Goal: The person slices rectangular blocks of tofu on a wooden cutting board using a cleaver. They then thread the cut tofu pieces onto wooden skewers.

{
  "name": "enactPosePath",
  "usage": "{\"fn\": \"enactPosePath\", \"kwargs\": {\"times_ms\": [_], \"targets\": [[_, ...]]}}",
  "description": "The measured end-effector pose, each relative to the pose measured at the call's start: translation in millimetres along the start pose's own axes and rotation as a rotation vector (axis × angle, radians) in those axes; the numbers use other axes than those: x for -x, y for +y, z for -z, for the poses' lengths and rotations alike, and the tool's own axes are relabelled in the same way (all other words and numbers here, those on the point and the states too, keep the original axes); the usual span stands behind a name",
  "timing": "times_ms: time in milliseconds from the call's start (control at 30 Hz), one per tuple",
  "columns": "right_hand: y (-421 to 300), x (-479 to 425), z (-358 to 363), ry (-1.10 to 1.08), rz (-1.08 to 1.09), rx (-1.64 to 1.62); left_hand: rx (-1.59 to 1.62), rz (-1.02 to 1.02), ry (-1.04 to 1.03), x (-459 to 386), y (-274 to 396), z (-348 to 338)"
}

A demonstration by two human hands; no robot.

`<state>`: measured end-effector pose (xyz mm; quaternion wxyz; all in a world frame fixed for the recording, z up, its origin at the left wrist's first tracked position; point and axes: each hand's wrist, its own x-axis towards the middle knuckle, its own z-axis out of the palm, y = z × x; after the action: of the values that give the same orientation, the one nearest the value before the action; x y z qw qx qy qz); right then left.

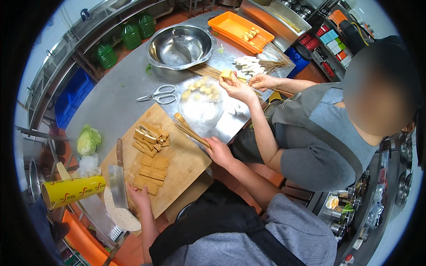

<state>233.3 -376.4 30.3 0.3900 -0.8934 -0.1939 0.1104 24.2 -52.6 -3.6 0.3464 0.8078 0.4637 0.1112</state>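
My right hand [219, 152] is closed around a bundle of thin wooden skewers [193, 132], with a brown piece, seemingly tofu, at their far end. At the near edge of a wooden cutting board [188, 159], my left hand [139, 197] touches or nearly touches the lowest flat slices of brown pressed tofu [146, 184]; whether it grips one cannot be told. Above them on the board lies a pile of tofu strips [149, 136]. A cleaver [118, 186] with a wooden handle rests along the board's left side, near my left hand.
A co-worker [316, 133] at the right holds yellow cubes on skewers. Kitchen scissors [158, 96], a clear plastic bag [201, 106] with yellowish pieces, a divided steel pot [181, 46] and an orange tray [229, 25] stand on the steel table. Lettuce [88, 140] and a yellow roll [75, 191] are left.
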Motion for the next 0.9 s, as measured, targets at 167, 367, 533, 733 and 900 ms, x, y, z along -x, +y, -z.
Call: {"fn": "enactPosePath", "kwargs": {"times_ms": [167,367,533,733,900], "targets": [[-15.2,27.2,-3.5,-0.100,0.016,-0.174,0.481,0.271,-0.065,-23.8,-44.8,-19.2],[-40.0,40.1,-3.0,-0.302,-0.017,-0.396,0.577,0.308,-0.229,-21.2,-42.8,3.5],[-54.1,42.9,-17.0,-0.463,0.056,-0.378,1.019,0.441,-0.164,8.4,2.5,34.0],[-83.8,60.9,-5.7,-0.548,0.103,-0.379,1.227,0.443,-0.367,22.6,66.0,38.0],[-111.2,63.4,14.5,-0.593,0.025,-0.379,1.254,0.314,-0.411,19.4,109.5,39.4]]}}
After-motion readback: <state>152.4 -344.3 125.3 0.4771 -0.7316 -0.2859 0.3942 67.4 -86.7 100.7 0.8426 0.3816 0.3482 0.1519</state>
